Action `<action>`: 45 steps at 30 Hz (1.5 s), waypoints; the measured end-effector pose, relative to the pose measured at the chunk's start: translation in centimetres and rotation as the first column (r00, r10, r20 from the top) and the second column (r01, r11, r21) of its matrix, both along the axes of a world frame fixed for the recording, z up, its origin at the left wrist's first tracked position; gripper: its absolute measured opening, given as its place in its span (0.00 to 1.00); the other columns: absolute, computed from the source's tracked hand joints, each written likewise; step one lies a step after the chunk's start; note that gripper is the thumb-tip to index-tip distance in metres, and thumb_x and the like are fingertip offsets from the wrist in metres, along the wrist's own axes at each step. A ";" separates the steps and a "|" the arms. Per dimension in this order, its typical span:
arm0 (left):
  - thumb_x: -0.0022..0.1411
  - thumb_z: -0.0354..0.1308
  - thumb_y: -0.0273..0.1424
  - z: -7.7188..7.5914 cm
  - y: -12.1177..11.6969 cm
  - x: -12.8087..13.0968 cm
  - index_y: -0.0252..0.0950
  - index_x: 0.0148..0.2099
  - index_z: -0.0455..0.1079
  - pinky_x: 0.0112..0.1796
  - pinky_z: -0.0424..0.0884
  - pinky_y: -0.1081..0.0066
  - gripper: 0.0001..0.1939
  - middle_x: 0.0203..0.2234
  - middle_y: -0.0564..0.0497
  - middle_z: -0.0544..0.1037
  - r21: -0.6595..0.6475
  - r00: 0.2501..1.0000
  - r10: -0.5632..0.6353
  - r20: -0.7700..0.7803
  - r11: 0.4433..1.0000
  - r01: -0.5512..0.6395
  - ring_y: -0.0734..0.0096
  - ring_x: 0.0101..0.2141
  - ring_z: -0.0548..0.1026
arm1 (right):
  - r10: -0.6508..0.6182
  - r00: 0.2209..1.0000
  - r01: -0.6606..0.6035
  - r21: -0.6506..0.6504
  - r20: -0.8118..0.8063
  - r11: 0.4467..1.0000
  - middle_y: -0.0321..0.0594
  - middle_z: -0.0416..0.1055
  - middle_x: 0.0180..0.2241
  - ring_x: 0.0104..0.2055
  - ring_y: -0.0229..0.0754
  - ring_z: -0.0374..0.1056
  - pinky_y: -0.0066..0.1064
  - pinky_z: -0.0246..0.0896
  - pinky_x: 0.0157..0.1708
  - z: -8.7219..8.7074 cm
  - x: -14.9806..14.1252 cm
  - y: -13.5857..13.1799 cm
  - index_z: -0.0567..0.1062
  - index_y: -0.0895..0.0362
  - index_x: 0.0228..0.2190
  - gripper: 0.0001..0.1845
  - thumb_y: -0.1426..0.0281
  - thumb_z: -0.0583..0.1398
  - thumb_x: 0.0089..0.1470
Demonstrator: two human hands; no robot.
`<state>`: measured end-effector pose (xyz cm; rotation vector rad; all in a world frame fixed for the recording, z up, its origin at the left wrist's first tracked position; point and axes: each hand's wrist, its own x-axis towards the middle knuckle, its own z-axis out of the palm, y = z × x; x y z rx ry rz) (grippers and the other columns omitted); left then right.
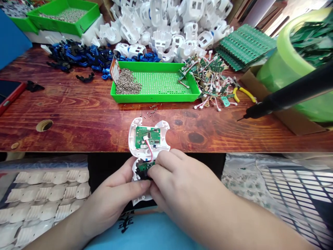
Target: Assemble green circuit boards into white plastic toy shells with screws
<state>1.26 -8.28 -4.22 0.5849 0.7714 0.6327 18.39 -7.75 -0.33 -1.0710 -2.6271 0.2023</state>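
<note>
Two white plastic shell halves meet at the table's front edge, joined by a red and white wire. The upper shell half (132, 140) rests on the edge with a green circuit board (140, 139) in it and a white plug on the board. My left hand (117, 191) is closed around the lower shell half (134, 171), its thumb lying across the front. Over the same half, the fingers of my right hand (177, 177) are bent onto a small black part (142, 174) beside another green board. My fingers hide much of that part.
A green tray (156, 98) of small screws stands ahead, with loose screws before it. Behind are piled white shells (161, 38) and blue-black parts (83, 55). At right are wired boards (213, 76), yellow-handled pliers (244, 93), a hanging screwdriver (286, 93) and a bucket (283, 59).
</note>
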 end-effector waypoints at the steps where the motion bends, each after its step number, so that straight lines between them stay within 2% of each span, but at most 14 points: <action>1: 0.62 0.57 0.29 0.1 0.0 0.1 0.54 0.55 0.68 0.55 0.62 0.69 0.20 0.54 0.61 0.73 0.004 1.000 0.007 -0.005 1.000 -0.007 0.64 0.57 0.65 | 0.004 1.000 -0.004 -0.001 0.010 1.000 0.36 0.64 0.20 0.26 0.40 0.59 0.33 0.57 0.26 -0.1 -0.2 0.0 0.71 0.58 0.18 0.10 0.75 0.65 0.47; 4: 0.62 0.58 0.33 0.3 -0.1 0.3 0.52 0.57 0.66 0.55 0.62 0.69 0.21 0.53 0.58 0.74 0.016 0.998 0.034 -0.052 0.999 -0.034 0.64 0.56 0.66 | -0.060 0.998 0.060 -0.015 0.008 0.998 0.37 0.65 0.21 0.27 0.41 0.60 0.33 0.56 0.23 -0.4 -0.5 -0.2 0.72 0.59 0.20 0.08 0.75 0.64 0.47; 9: 0.59 0.61 0.35 0.3 -0.3 0.5 0.51 0.58 0.65 0.49 0.70 0.73 0.24 0.48 0.56 0.78 0.093 0.982 0.130 -0.136 0.989 -0.118 0.65 0.50 0.73 | -0.117 0.987 0.118 -0.005 -0.107 0.993 0.38 0.67 0.24 0.26 0.40 0.61 0.32 0.58 0.25 -0.8 -0.4 -0.5 0.73 0.59 0.23 0.06 0.76 0.62 0.51; 14: 0.63 0.57 0.35 0.2 0.1 0.6 0.48 0.55 0.69 0.47 0.70 0.79 0.18 0.47 0.55 0.79 0.247 0.973 0.106 -0.203 0.967 -0.053 0.68 0.48 0.75 | -0.206 0.949 0.141 -0.262 -0.240 0.955 0.39 0.69 0.27 0.31 0.38 0.65 0.28 0.63 0.29 -0.3 0.6 -1.0 0.76 0.60 0.30 0.05 0.73 0.59 0.56; 16: 0.64 0.54 0.36 0.0 0.0 0.3 0.47 0.57 0.67 0.49 0.70 0.76 0.19 0.50 0.54 0.78 0.288 0.961 0.083 -0.262 0.958 -0.005 0.66 0.50 0.74 | -0.228 0.901 0.119 -0.294 -0.370 0.948 0.39 0.69 0.29 0.32 0.36 0.67 0.25 0.65 0.30 -0.2 1.2 -1.4 0.75 0.59 0.35 0.06 0.75 0.58 0.56; 18: 0.65 0.53 0.36 -0.5 -0.2 -0.1 0.47 0.60 0.63 0.52 0.67 0.74 0.21 0.52 0.53 0.76 0.345 0.939 0.070 -0.337 0.937 0.054 0.64 0.52 0.72 | -0.305 0.801 0.162 -0.303 -0.515 0.939 0.37 0.69 0.30 0.32 0.33 0.67 0.21 0.65 0.31 -0.3 1.7 -1.8 0.73 0.57 0.35 0.07 0.78 0.58 0.54; 19: 0.66 0.52 0.36 -0.7 -0.4 -0.3 0.47 0.61 0.61 0.53 0.66 0.73 0.22 0.53 0.53 0.75 0.374 0.922 0.066 -0.382 0.923 0.088 0.64 0.53 0.71 | -0.375 0.733 0.211 -0.333 -0.568 0.919 0.36 0.69 0.31 0.32 0.32 0.67 0.21 0.65 0.32 -0.5 1.9 -2.0 0.72 0.56 0.35 0.09 0.79 0.58 0.53; 21: 0.66 0.51 0.36 -1.1 -0.7 -0.7 0.46 0.62 0.60 0.56 0.62 0.70 0.23 0.52 0.53 0.76 0.420 0.882 0.057 -0.468 0.892 0.166 0.62 0.54 0.69 | -0.538 0.592 0.258 -0.491 -0.600 0.832 0.36 0.70 0.33 0.35 0.34 0.69 0.23 0.67 0.37 -1.2 2.1 -2.4 0.69 0.53 0.38 0.10 0.77 0.59 0.53; 23: 0.66 0.51 0.35 -1.0 -0.8 -1.1 0.45 0.61 0.61 0.58 0.59 0.65 0.22 0.48 0.51 0.79 0.442 0.840 0.011 -0.542 0.854 0.274 0.58 0.54 0.69 | -0.644 0.518 0.163 -0.673 -0.564 0.721 0.38 0.71 0.38 0.39 0.36 0.70 0.27 0.69 0.40 -1.7 2.2 -2.6 0.69 0.52 0.42 0.11 0.73 0.58 0.56; 25: 0.65 0.51 0.34 -0.5 -0.6 -1.2 0.45 0.60 0.63 0.59 0.57 0.60 0.21 0.44 0.50 0.81 0.467 0.805 -0.043 -0.592 0.796 0.386 0.53 0.54 0.70 | -0.653 0.509 0.044 -0.741 -0.561 0.670 0.40 0.72 0.41 0.41 0.38 0.72 0.29 0.70 0.40 -1.8 2.2 -2.7 0.70 0.52 0.43 0.11 0.72 0.57 0.57; 32: 0.64 0.50 0.27 1.0 0.1 -1.0 0.48 0.63 0.58 0.55 0.65 0.60 0.26 0.46 0.48 0.80 0.634 0.779 -0.009 -0.627 0.575 0.517 0.50 0.53 0.71 | -0.531 0.585 0.117 -0.584 -0.613 0.803 0.44 0.71 0.39 0.39 0.38 0.70 0.27 0.70 0.37 -1.4 1.2 -2.6 0.74 0.58 0.36 0.11 0.78 0.58 0.50; 35: 0.65 0.48 0.27 1.2 0.2 -0.8 0.48 0.64 0.57 0.53 0.67 0.61 0.27 0.46 0.48 0.80 0.657 0.765 0.008 -0.644 0.517 0.548 0.52 0.51 0.73 | -0.496 0.601 0.139 -0.530 -0.626 0.837 0.43 0.70 0.37 0.38 0.36 0.70 0.25 0.69 0.36 -1.6 0.9 -2.5 0.74 0.58 0.35 0.11 0.80 0.58 0.49; 39: 0.66 0.46 0.29 1.1 0.2 -0.6 0.49 0.63 0.58 0.53 0.67 0.62 0.25 0.46 0.48 0.79 0.663 0.761 0.023 -0.649 0.508 0.550 0.53 0.50 0.73 | -0.471 0.613 0.141 -0.500 -0.634 0.855 0.39 0.70 0.35 0.37 0.35 0.69 0.24 0.67 0.37 -1.9 0.8 -2.4 0.73 0.56 0.34 0.10 0.80 0.57 0.49; 45: 0.66 0.48 0.28 -0.2 -0.5 -0.8 0.50 0.62 0.60 0.53 0.67 0.65 0.23 0.47 0.51 0.79 0.685 0.804 0.075 -0.590 0.573 0.450 0.55 0.53 0.71 | -0.510 0.605 0.203 -0.501 -0.611 0.841 0.36 0.64 0.27 0.29 0.34 0.64 0.25 0.64 0.29 -2.1 0.3 -2.6 0.70 0.57 0.27 0.06 0.79 0.56 0.49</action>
